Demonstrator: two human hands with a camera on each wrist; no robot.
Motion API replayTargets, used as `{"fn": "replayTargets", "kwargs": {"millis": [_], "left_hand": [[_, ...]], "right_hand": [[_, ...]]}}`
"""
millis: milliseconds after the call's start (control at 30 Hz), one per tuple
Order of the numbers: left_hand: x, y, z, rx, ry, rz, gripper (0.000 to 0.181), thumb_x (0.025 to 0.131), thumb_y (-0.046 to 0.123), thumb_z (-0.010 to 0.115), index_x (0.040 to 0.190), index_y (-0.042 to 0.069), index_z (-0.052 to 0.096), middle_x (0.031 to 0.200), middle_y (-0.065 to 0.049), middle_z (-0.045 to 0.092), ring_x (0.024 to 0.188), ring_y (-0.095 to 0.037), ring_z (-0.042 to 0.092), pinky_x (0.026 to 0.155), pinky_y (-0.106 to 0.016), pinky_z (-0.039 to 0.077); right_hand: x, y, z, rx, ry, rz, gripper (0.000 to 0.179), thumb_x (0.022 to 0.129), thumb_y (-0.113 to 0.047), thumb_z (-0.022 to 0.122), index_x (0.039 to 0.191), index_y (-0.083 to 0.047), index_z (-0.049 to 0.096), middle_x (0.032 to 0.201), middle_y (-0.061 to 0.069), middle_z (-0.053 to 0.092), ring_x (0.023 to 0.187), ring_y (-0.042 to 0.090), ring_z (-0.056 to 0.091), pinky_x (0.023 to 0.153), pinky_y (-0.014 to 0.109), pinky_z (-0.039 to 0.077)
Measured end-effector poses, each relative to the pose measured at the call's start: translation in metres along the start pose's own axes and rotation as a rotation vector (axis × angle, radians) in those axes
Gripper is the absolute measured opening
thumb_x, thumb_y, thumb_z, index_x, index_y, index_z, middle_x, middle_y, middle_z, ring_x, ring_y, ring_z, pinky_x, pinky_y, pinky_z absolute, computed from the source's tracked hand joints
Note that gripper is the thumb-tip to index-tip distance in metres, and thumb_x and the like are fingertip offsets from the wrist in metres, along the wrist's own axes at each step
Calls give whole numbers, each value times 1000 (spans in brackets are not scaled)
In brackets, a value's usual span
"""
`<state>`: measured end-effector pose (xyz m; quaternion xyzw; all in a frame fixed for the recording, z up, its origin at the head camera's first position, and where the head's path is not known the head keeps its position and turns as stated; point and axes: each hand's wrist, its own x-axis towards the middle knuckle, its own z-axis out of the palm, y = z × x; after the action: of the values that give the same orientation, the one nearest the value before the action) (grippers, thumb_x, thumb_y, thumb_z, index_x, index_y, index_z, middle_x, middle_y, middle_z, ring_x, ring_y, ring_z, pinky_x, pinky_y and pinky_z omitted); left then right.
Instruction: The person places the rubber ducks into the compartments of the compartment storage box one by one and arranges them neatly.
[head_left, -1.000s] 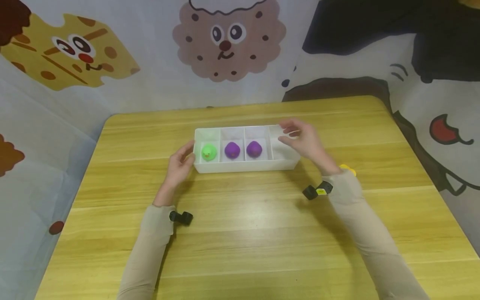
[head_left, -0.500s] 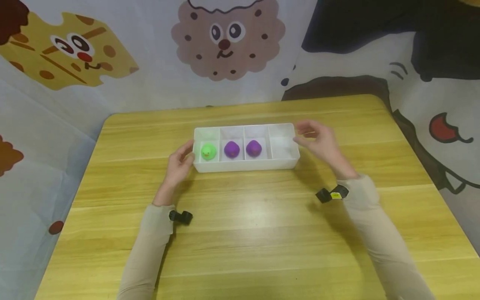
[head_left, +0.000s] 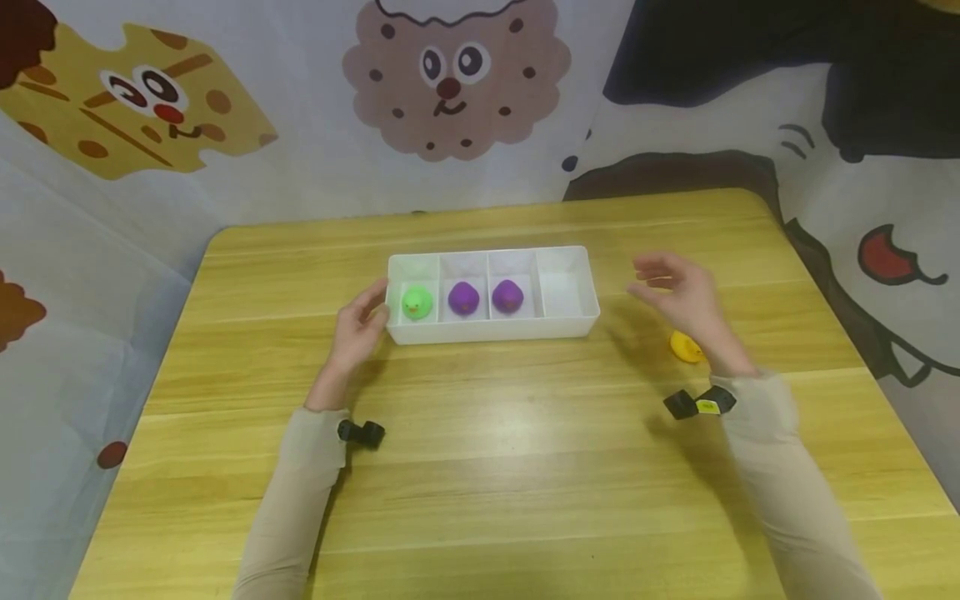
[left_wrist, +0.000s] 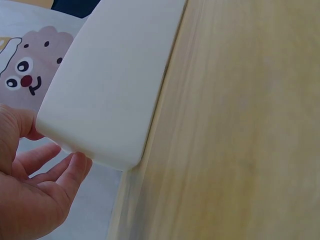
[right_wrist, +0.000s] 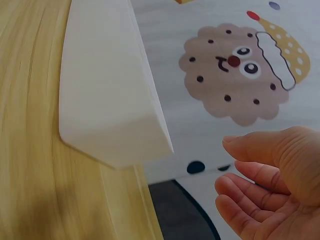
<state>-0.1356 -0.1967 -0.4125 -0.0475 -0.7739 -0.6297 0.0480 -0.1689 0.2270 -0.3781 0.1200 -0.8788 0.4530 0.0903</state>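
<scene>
A white box (head_left: 495, 332) with several compartments in a row sits on the table. In its left compartment is a green toy duck (head_left: 417, 302), and the two middle ones each hold a purple toy duck, left (head_left: 463, 299) and right (head_left: 507, 297). Nothing lies in the right compartment. My left hand (head_left: 362, 335) touches the box's left end, its thumb near the rim and fingertips against the end wall (left_wrist: 82, 152). Right of the box, my right hand (head_left: 686, 296) hovers apart from it with loosely bent fingers, holding nothing. A yellow toy duck (head_left: 686, 347) lies below that hand, partly hidden by the wrist.
The wooden table (head_left: 480, 483) has rounded back corners. Behind it hangs a cloth printed with cartoon food, including a cookie (head_left: 457, 79). A small black camera sits on each wrist, left (head_left: 362, 433) and right (head_left: 699, 403).
My right hand has moved right, from over the box's right compartment to beyond its right end. More of the yellow duck shows now. My left hand and the box stay in place.
</scene>
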Motion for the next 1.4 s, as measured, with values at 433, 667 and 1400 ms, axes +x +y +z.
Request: {"fn": "replayTargets", "kwargs": {"millis": [433,667,1400], "left_hand": [[0,1,-1,22,-11,0,44,90,-11,41,133,-18,35,139,-35,35,127,-46,36,111,-44,28],[5,-14,-3,-11,-5,-8,44,91,-11,42,134,-15,36,140,-32,36,129,-42,36,111,-42,29],[4,-11,-1,-21,2,-13,44,90,-12,43,134,-15,37,139,-32,37,128,-43,36,111,-42,30]], "right_hand": [[-24,23,-32,0,40,116,35,81,-7,72,112,5,60,91,-24,58,83,-4,57,75,6,46],[-34,38,-47,13,35,209,38,83,-12,71,115,4,59,92,-23,61,83,-6,56,74,4,45],[-64,86,-65,85,-302,199,38,86,-3,66,120,7,53,108,-12,61,94,-1,56,74,12,50]]}}
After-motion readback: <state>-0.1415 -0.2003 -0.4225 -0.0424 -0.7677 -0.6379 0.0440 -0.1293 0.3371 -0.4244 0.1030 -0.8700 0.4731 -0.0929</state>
